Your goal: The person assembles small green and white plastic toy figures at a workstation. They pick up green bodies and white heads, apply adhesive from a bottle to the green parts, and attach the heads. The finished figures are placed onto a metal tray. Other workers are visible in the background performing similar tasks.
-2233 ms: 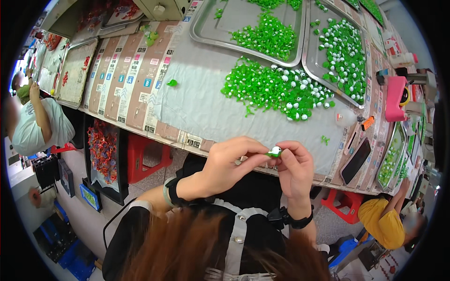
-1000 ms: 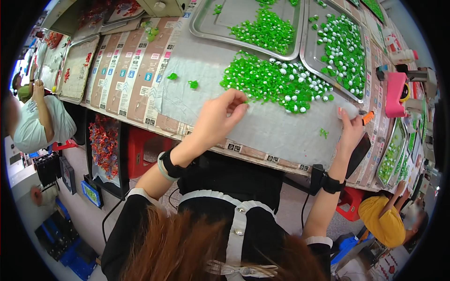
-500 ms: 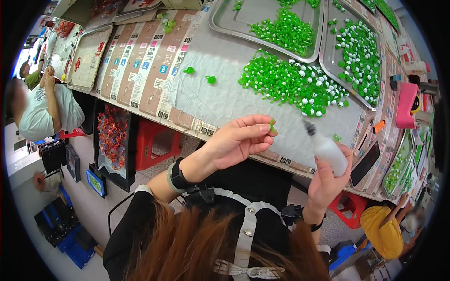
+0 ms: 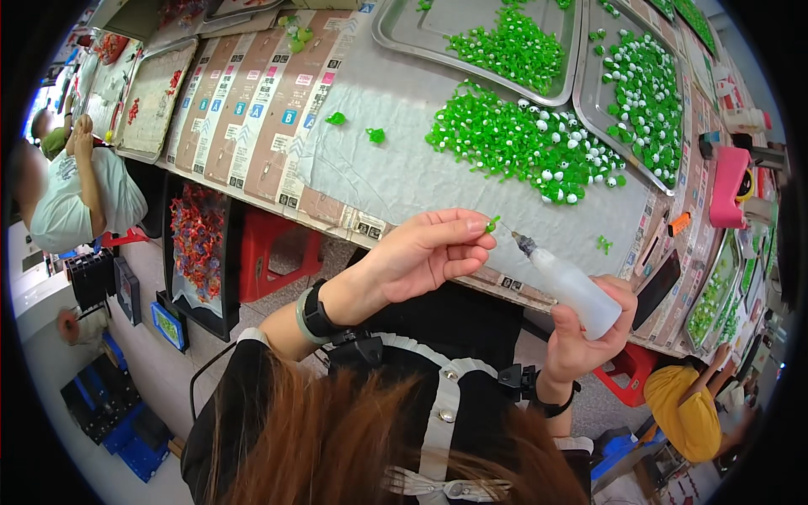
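Between the thumb and fingertips of my left hand (image 4: 433,252) is a small green plastic piece (image 4: 494,222), mostly covered by the fingers. My right hand (image 4: 581,341) is wrapped round a white squeeze bottle (image 4: 576,293) with a dark collar and thin needle tip. The bottle is tilted, its tip right beside the green piece; I cannot tell whether they touch. Beyond my hands, a heap of small green pieces (image 4: 480,135), many with white black-dotted balls at its right side, lies on a pale cloth sheet (image 4: 362,181). A few loose green pieces (image 4: 376,135) lie apart.
Metal trays (image 4: 404,38) of green pieces stand at the back and right. A dark phone (image 4: 659,289), orange object (image 4: 679,224) and pink device (image 4: 729,189) are on the right. Left of me are a red stool (image 4: 268,252), a bin of red pieces (image 4: 200,244) and a co-worker (image 4: 88,189).
The squeeze bottle has tipped over to the left, bringing its tip from above the cloth to beside the green piece. My left hand has stayed almost in place.
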Demonstrator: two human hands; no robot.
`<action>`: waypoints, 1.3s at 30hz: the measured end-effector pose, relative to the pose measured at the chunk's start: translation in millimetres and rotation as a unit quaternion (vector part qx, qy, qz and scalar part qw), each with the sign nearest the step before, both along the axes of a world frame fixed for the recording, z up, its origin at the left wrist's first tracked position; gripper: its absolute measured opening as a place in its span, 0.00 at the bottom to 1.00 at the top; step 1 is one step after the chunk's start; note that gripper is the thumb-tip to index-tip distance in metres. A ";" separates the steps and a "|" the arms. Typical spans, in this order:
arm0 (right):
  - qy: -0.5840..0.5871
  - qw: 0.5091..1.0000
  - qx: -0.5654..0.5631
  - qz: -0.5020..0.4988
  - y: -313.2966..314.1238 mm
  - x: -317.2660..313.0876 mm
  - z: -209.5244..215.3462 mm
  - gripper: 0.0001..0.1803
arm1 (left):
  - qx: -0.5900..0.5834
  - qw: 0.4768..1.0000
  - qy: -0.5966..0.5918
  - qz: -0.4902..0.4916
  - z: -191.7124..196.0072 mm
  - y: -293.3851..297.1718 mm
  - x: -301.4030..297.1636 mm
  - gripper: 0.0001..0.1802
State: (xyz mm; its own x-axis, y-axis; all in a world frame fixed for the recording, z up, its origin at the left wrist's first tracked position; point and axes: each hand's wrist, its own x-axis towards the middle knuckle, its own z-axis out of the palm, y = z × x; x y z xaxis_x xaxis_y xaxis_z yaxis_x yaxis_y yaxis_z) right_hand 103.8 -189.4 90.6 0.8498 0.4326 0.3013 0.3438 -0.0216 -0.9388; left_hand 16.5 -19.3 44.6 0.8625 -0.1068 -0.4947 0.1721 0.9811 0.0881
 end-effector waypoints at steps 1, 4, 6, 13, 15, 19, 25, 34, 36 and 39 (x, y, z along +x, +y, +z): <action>0.002 1.000 -0.001 0.000 0.1 -0.1 -0.2 0.26 | -0.001 1.000 0.001 0.000 1.0 0.0 0.1 0.07; -0.004 1.000 -0.005 0.004 0.2 0.4 -1.0 0.26 | -0.002 1.000 0.002 -0.002 0.0 -0.4 -0.4 0.07; -0.006 1.000 -0.015 0.005 0.4 0.9 -1.3 0.25 | -0.004 1.000 0.003 -0.004 -0.7 -0.5 -0.6 0.07; 0.020 0.999 0.030 -0.039 2.1 -0.4 1.2 0.26 | 0.026 1.000 -0.009 0.015 0.3 -1.4 -0.7 0.07; 0.041 0.998 0.034 -0.038 2.4 -0.7 2.5 0.25 | 0.056 0.998 -0.009 0.026 0.6 -2.2 -0.3 0.07; 0.043 0.998 0.026 -0.027 -0.1 -1.1 1.7 0.24 | 0.086 0.995 -0.023 0.033 1.4 -3.4 0.2 0.07; 0.044 0.999 0.010 -0.015 -1.5 -1.3 2.0 0.23 | 0.095 0.994 -0.026 0.040 3.4 -3.7 -0.2 0.07; 0.054 0.998 0.027 -0.019 1.1 -1.6 2.7 0.23 | 0.087 0.995 -0.027 0.038 3.0 -3.7 0.2 0.07; 0.045 0.999 0.019 -0.014 1.2 -1.5 2.1 0.23 | 0.084 0.995 -0.026 0.036 2.8 -3.8 0.1 0.07; 0.038 0.999 -0.004 -0.015 2.7 -2.0 2.3 0.24 | 0.082 0.996 -0.027 0.034 2.8 -4.0 -0.1 0.07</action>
